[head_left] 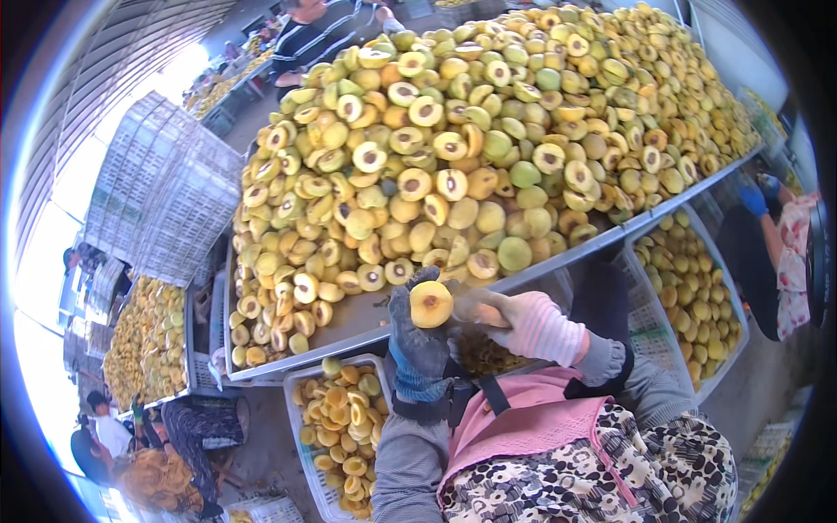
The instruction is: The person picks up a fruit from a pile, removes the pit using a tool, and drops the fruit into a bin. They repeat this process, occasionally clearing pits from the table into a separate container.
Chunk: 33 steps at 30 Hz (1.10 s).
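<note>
In my left hand [417, 349], gloved in dark grey and blue, a yellow peach half [431, 304] is held with its cut face up and a brownish centre showing. My right hand [545, 327], in a pink and white striped glove, is closed around a small tool [482, 309] with a brownish handle. Motion smears the tool, so its working end cannot be made out; it is close to the right side of the peach half. Both hands are over the near edge of a metal-rimmed table [602, 241], heaped with peach halves [462, 183], many still showing pits.
Left of my lap stands a white crate [299, 436] of pitted peach halves. To my right is another crate [708, 383] of peaches. A person in a striped shirt [305, 39] stands across the table; another with blue gloves [751, 193] is at right. Stacked crates [161, 187] rise at left.
</note>
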Motion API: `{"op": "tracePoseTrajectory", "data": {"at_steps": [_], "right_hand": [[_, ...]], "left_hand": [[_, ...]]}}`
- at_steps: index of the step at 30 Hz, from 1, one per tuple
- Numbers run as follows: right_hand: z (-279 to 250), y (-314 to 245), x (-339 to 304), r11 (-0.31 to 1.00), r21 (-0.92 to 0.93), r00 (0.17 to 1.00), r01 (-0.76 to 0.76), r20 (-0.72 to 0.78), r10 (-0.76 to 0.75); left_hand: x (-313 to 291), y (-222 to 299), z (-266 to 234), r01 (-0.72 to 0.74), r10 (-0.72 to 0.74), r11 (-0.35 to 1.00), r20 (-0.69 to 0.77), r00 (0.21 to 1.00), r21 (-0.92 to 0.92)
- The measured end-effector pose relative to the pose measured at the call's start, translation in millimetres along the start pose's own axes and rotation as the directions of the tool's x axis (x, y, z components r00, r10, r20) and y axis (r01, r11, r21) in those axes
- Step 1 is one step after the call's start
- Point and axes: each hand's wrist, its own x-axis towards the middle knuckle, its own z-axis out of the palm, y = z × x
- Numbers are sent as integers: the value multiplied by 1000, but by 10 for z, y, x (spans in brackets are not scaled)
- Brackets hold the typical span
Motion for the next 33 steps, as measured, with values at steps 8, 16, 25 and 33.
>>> {"op": "tracePoseTrajectory", "data": {"at_steps": [8,16,25,33], "right_hand": [[-23,-25,-132,993,-29,986,-114,118,117],[396,95,-128,980,200,996,-17,92,-2],[226,3,-238,754,551,845,-358,534,11],[204,486,-405,685,402,753,-608,565,336]], "left_hand": [[-289,211,378,240,-221,923,94,971,-302],[-468,-443,35,-365,373,652,138,917,665],[-405,63,307,10,7,990,118,993,-138],[-751,717,-1710,530,-477,848,-409,778,21]]}}
